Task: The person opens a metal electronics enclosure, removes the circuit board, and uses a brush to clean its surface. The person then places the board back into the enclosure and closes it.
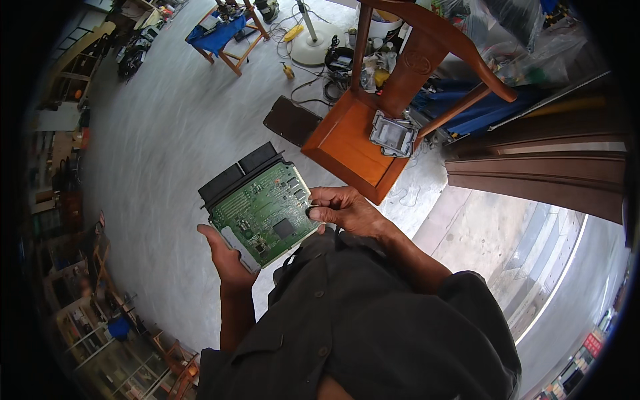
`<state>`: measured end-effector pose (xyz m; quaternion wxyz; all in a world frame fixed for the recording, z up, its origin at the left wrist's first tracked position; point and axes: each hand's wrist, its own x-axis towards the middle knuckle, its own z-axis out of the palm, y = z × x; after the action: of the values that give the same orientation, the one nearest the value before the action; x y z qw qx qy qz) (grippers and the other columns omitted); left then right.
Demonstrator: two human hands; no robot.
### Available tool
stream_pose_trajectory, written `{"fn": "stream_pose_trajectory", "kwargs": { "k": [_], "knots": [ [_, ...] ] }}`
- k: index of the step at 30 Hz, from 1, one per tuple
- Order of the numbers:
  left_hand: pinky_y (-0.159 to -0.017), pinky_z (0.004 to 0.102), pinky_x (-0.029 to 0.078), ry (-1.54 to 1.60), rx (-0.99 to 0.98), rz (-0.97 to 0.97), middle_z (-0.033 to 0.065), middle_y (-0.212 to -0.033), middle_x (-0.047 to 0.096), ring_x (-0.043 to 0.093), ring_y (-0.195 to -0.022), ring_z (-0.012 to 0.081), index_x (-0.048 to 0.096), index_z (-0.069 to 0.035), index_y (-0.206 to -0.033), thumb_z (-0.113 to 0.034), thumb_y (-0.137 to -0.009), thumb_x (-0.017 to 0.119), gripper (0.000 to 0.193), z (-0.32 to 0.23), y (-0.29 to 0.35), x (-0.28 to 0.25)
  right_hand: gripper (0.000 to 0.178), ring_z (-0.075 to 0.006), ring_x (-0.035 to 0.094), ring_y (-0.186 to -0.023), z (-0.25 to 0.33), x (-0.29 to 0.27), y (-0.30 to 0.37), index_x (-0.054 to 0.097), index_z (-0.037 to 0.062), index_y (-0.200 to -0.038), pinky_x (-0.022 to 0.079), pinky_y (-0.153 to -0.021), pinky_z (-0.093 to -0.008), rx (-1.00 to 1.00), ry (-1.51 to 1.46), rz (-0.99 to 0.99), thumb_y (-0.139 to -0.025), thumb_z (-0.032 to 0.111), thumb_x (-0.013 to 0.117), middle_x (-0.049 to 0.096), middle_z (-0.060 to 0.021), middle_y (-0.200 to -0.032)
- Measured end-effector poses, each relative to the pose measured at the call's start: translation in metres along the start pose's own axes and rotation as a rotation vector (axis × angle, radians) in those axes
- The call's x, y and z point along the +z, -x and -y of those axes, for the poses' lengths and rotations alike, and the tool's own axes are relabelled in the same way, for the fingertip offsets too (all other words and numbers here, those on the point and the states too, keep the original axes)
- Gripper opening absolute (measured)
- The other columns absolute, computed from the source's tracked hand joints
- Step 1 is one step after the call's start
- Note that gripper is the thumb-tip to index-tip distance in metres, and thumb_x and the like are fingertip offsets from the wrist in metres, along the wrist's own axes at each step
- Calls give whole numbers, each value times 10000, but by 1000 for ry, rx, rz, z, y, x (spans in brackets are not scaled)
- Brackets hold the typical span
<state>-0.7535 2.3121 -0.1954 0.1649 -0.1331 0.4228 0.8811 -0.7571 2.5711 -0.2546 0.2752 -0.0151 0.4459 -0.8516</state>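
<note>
Head view: left hand (227, 257) fingers clamp circuit board (263, 210); right hand (340, 210) fingers seemingly pinch its edge

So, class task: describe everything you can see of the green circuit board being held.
The green circuit board is rectangular, studded with small components and one dark square chip. It sits in a pale metal housing with black connector blocks along its far edge. It is tilted and held in the air: the left hand supports it from beneath, and the right hand pinches its right edge.
</note>
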Motion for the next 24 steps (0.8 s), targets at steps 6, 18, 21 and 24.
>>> {"fn": "stream_pose_trajectory", "kwargs": {
  "k": [6,18,21,24],
  "knots": [
    [-999,420,529,33,37,-191,97,-1341,605,633,-1154,264,433,-56,-1452,-647,-1031,140,782,3,13,-11,374,-46,580,-792,-6,-9,-26,619,46,-1330,552,-712,-246,30,46,149,-974,152,662,659,26,-896],
    [-998,436,520,128,154,-385,133,-1322,604,629,-1143,287,449,-47,-1433,-657,-1021,270,757,-50,1,-53,303,-44,567,-763,-15,45,-116,634,23,-1275,504,-721,-235,82,188,304,-1003,158,628,641,23,-871],
    [-1000,439,517,203,205,-357,133,-1331,596,617,-1161,288,456,-45,-1430,-661,-1019,269,763,-74,-12,-82,262,-41,555,-770,-12,75,-151,649,26,-1224,483,-722,-227,117,220,289,-1002,164,634,646,35,-905],
    [-1016,455,506,233,248,-327,148,-1371,566,593,-1202,307,422,-50,-1462,-699,-998,257,815,-95,-23,-124,341,-56,578,-781,-20,104,-191,620,19,-1302,498,-718,-235,178,206,210,-996,168,643,672,20,-945]
  ]
}}
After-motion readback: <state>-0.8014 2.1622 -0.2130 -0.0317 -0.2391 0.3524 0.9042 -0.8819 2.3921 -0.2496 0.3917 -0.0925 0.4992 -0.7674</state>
